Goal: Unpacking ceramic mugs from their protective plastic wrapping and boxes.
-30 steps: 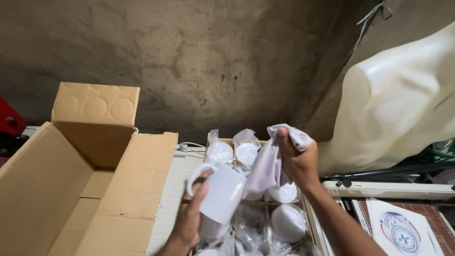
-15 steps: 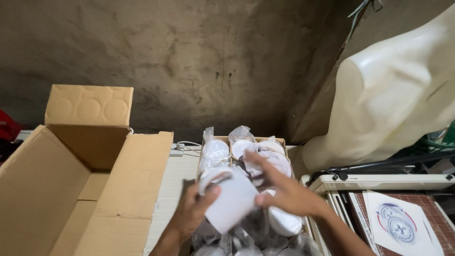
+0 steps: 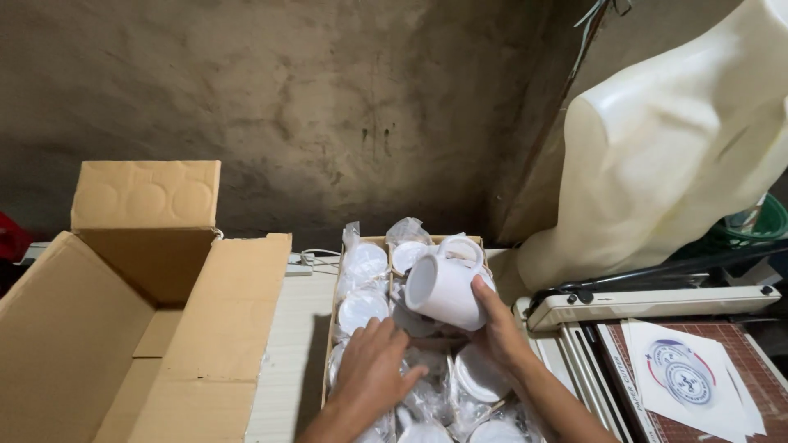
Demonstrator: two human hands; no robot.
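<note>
My right hand (image 3: 498, 326) holds a plain white mug (image 3: 442, 287) tilted on its side, mouth facing left, above a carton (image 3: 330, 328) packed with several white mugs in clear plastic bags (image 3: 364, 261). My left hand (image 3: 371, 366) rests palm down, fingers spread, on the bagged mugs near the carton's front. It holds nothing. The mug in my right hand is bare, with no bag around it.
A large open cardboard box (image 3: 123, 328) stands at the left with its flaps up. A white mannequin torso (image 3: 665, 148) leans at the right. Below it sits a paper trimmer (image 3: 657, 303) with printed round-design sheets (image 3: 689, 377) on its board. A rough wall is behind.
The mug passed from my left hand to my right hand and rose over the carton. The plastic bag that my right hand held up is gone from it. My left hand dropped onto the bagged mugs.
</note>
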